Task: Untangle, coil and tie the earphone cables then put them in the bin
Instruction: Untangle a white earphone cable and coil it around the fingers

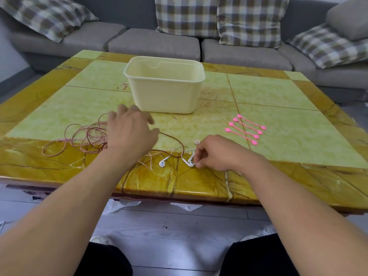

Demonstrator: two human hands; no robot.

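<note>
The right hand pinches a white earbud on the worktop; the left hand hovers spread over the tangled pink and brown cables. Pulling now could tighten knots, I reckon. The bin sits beyond both hands.

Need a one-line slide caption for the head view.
Right hand pinches a white earbud; left hand hovers over tangled cables, bin behind.
</note>
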